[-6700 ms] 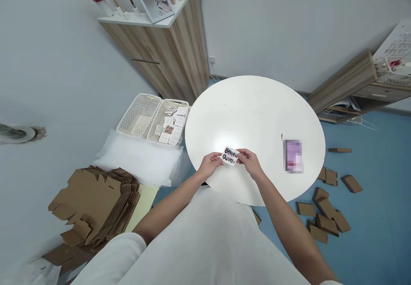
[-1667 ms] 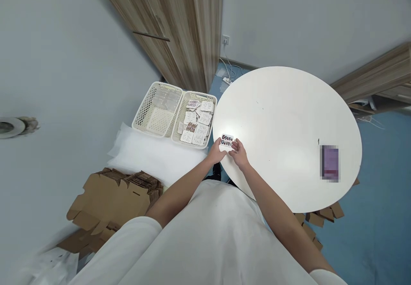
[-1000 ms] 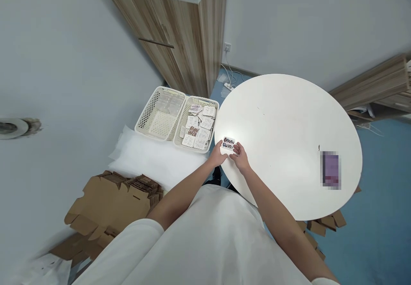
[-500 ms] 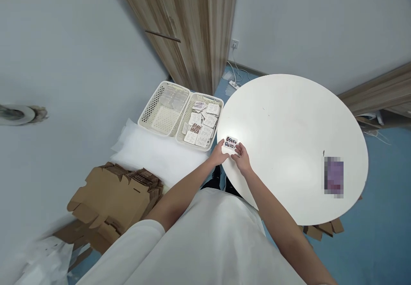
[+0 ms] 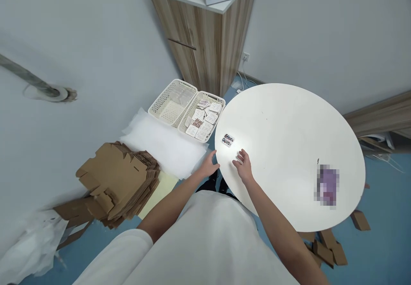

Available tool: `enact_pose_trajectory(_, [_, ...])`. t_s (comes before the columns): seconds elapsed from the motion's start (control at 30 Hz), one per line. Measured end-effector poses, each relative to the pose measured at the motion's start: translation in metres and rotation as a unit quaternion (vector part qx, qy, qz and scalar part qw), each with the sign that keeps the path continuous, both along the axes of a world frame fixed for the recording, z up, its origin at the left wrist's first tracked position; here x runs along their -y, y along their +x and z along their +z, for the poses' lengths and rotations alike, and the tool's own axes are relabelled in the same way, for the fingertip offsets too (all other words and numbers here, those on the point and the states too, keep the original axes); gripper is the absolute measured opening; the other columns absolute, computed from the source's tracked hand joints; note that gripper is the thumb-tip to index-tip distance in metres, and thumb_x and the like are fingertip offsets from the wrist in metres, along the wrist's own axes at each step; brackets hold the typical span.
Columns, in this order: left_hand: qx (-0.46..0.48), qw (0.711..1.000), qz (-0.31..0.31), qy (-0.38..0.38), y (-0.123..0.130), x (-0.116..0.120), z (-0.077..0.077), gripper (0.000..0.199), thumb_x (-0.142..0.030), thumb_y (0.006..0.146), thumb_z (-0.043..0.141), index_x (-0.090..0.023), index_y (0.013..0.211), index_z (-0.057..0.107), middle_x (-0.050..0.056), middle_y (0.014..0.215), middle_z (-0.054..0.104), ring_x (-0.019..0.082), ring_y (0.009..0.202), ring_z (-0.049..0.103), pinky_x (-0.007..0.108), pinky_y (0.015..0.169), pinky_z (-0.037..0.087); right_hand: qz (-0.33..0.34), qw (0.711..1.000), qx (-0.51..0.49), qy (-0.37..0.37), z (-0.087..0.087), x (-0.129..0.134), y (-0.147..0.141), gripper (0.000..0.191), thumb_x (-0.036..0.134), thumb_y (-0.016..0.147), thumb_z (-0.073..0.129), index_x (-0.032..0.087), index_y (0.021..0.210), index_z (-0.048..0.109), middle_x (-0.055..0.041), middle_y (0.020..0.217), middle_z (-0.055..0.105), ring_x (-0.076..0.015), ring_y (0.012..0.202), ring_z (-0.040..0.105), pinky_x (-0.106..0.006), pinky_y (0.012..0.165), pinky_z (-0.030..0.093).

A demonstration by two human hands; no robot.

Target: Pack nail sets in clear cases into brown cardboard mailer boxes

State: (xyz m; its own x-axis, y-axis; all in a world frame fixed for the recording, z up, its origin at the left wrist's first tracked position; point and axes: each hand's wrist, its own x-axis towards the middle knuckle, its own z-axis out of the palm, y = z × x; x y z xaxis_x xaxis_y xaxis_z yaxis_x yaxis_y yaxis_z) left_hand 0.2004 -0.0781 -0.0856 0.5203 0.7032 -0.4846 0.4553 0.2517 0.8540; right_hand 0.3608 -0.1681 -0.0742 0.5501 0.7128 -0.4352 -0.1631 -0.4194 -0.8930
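Note:
A small white card of press-on nails (image 5: 227, 140), with two rows of dark, shiny nails, lies flat on the left part of the round white table (image 5: 289, 126). My left hand (image 5: 209, 164) is just off the table's left edge, thumb and fingers apart, holding nothing. Over the tabletop, my right hand (image 5: 243, 165) hovers below and right of the card with its fingers spread and slightly curled. Neither hand touches the card.
Left of the table, one white basket (image 5: 205, 135) holds several cards; a second basket (image 5: 167, 109) holds clear plastic pieces. White foam sheets (image 5: 163, 143) and stacked flat cardboard boxes (image 5: 115, 178) lie nearer. A blurred purple item (image 5: 328, 184) rests at the table's right. A wooden cabinet (image 5: 199, 28) stands behind.
Both hands have let go of the nail card and drawn back from it, the left hand leftward and down. The card stays on the table. The camera view has shifted.

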Motion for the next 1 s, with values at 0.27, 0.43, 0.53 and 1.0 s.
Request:
enact_pose_trajectory(0.27, [-0.055, 0.998, -0.044, -0.005, -0.045, 0.043, 0.009, 0.051, -0.031, 0.075, 0.054, -0.018, 0.123, 0.042, 0.012, 0.124, 0.049, 0.022, 0.111, 0.049, 0.036, 0.092, 0.041, 0.011, 0.999, 0.014, -0.042, -0.011, 0.046, -0.012, 0.064, 0.031, 0.064, 0.057, 0.024, 0.125, 0.037, -0.0090, 0.122, 0.046, -0.0188, 0.097, 0.052, -0.036, 0.084, 0.043])
enact_pose_trajectory(0.43, [-0.075, 0.997, -0.014, 0.014, -0.078, 0.036, 0.019, 0.048, -0.032, 0.073, 0.056, -0.020, 0.118, 0.048, 0.010, 0.116, 0.055, 0.021, 0.101, 0.055, 0.034, 0.085, 0.045, 0.037, 0.997, 0.040, -0.057, -0.006, 0.043, -0.024, 0.057, 0.033, 0.066, 0.054, 0.023, 0.120, 0.040, -0.0079, 0.113, 0.052, -0.0161, 0.081, 0.055, -0.034, 0.075, 0.047])
enact_pose_trajectory(0.53, [-0.058, 0.997, 0.013, 0.044, -0.099, 0.022, 0.030, 0.047, -0.033, 0.071, 0.058, -0.020, 0.116, 0.049, 0.011, 0.112, 0.057, 0.022, 0.096, 0.058, 0.035, 0.080, 0.046, 0.072, 0.996, 0.052, -0.031, -0.001, 0.016, -0.041, 0.053, 0.034, 0.067, 0.053, 0.024, 0.118, 0.042, -0.0076, 0.107, 0.054, -0.0164, 0.077, 0.055, -0.032, 0.068, 0.048])
enact_pose_trajectory(1.0, [-0.022, 0.992, 0.029, 0.118, -0.167, -0.062, 0.055, 0.046, -0.036, 0.071, 0.057, -0.022, 0.114, 0.050, 0.009, 0.109, 0.059, 0.021, 0.092, 0.059, 0.035, 0.081, 0.046, 0.238, 0.969, 0.058, 0.039, 0.027, -0.111, -0.131, 0.040, 0.042, 0.067, 0.058, 0.017, 0.097, 0.058, -0.0068, 0.087, 0.062, -0.0167, 0.073, 0.057, -0.034, 0.069, 0.047])
